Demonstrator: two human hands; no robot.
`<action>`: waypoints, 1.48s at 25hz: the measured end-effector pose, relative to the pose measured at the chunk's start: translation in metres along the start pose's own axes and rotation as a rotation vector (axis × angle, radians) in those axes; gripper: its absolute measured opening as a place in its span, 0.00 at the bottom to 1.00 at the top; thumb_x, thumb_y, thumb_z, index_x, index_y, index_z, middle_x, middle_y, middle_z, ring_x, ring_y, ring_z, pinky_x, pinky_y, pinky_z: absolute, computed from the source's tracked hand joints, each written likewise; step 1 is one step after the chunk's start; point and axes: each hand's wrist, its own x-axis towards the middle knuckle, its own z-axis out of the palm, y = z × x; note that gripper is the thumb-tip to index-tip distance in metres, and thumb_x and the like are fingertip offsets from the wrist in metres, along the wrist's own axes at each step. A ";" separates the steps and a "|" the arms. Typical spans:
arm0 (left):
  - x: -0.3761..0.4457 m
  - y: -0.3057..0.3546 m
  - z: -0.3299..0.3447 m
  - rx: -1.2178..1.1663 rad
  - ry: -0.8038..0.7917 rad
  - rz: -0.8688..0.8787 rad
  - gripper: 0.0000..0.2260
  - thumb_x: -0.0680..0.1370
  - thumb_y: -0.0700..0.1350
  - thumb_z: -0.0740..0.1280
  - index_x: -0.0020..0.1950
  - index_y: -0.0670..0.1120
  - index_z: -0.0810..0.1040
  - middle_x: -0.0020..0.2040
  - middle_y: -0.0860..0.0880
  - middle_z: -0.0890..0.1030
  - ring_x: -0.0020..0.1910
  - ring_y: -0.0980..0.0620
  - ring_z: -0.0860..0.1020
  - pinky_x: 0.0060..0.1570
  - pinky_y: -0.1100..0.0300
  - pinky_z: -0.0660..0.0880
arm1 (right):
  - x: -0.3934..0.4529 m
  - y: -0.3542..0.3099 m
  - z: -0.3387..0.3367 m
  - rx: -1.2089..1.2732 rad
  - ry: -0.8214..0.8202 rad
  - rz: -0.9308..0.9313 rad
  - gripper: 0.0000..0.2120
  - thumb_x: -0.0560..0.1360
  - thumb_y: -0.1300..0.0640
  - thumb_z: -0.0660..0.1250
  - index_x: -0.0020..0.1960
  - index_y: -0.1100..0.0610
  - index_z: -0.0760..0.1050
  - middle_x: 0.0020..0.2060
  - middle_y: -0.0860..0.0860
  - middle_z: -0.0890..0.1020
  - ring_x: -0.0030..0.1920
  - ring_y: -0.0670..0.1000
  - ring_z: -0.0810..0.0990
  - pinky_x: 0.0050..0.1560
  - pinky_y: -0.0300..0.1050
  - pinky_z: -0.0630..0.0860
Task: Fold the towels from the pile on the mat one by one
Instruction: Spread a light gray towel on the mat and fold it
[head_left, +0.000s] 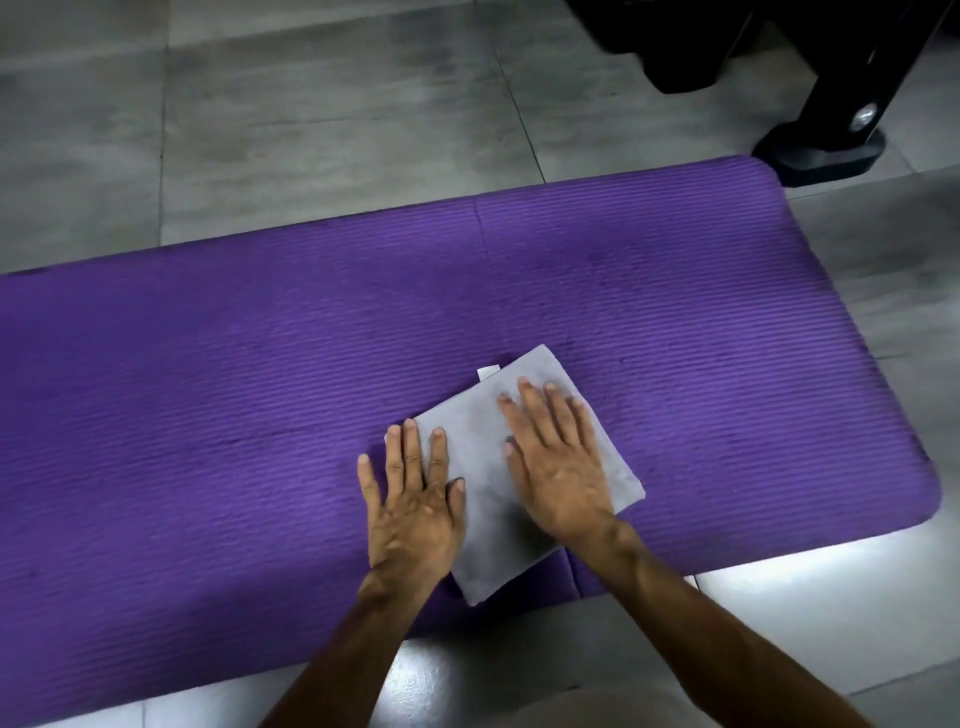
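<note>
Purple mat (675, 312) on grey floor (311, 130), my left hand (413, 512) and right hand (558, 467) pressed flat, fingers straight, on folded grey towel (488, 519), bare mat all round.

Single head-worn view, looking forward and steeply down from above. Close over both hands (483, 483) on a purple mat (208, 364), forearms entering from the bottom edge. Grey tiled floor (311, 104) filling the far part.
</note>
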 end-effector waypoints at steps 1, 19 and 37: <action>-0.007 0.001 0.001 -0.003 0.035 0.021 0.28 0.81 0.58 0.52 0.78 0.47 0.60 0.78 0.41 0.57 0.78 0.42 0.55 0.74 0.37 0.49 | 0.002 -0.001 0.010 -0.015 -0.046 0.026 0.27 0.81 0.47 0.51 0.79 0.53 0.57 0.78 0.54 0.59 0.78 0.59 0.56 0.75 0.59 0.50; -0.084 0.005 0.010 -0.182 -0.097 0.474 0.34 0.72 0.42 0.65 0.78 0.45 0.61 0.79 0.46 0.56 0.77 0.45 0.57 0.69 0.57 0.67 | -0.052 0.042 -0.017 0.019 -0.272 -0.134 0.34 0.80 0.33 0.48 0.80 0.49 0.50 0.80 0.49 0.50 0.79 0.54 0.47 0.75 0.61 0.52; -0.015 -0.040 -0.182 -1.533 -0.152 0.131 0.16 0.71 0.35 0.71 0.55 0.51 0.78 0.44 0.51 0.84 0.43 0.58 0.80 0.45 0.67 0.76 | -0.011 0.027 -0.158 1.095 0.027 0.207 0.16 0.69 0.65 0.75 0.51 0.50 0.77 0.42 0.43 0.82 0.42 0.43 0.81 0.44 0.35 0.77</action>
